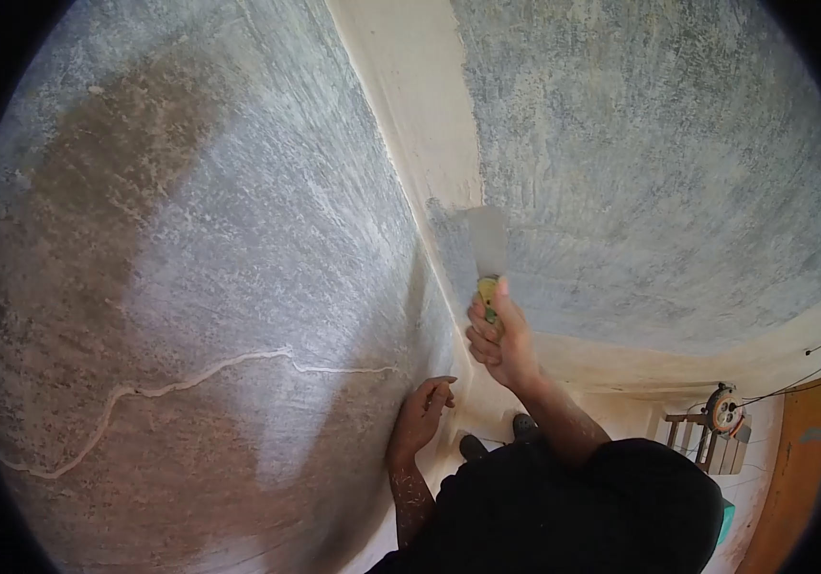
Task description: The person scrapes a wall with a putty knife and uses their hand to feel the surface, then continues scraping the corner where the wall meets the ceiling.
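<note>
Your right hand (504,340) is closed around the yellow-green handle (488,292) of a scraper (490,244), the fingers wrapped about it and the thumb laid along it. The blade lies beyond the grip, projecting up and away from your fist; its far edge meets the lower end of a pale strip (420,96) beside the corner, though whether it presses there you cannot tell from this view.

Read from left to right, the left wall (238,230) is mottled grey, with a broad shadow at its upper left and a jagged white line (210,368) running across its lower part. Near the right end of that line is your left hand (420,416), its fingers loosely bent; contact with the wall cannot be judged. Pale flecks mark your forearms. Next come the corner and pale strip, then your dark shoes (523,427) below, just past your black shirt (564,517). Above and to the right of the scraper spreads the rough grey right wall (621,143). At far right stand a wooden rack (705,445), a round device (723,411) with dark wires, and an orange panel (803,450).
</note>
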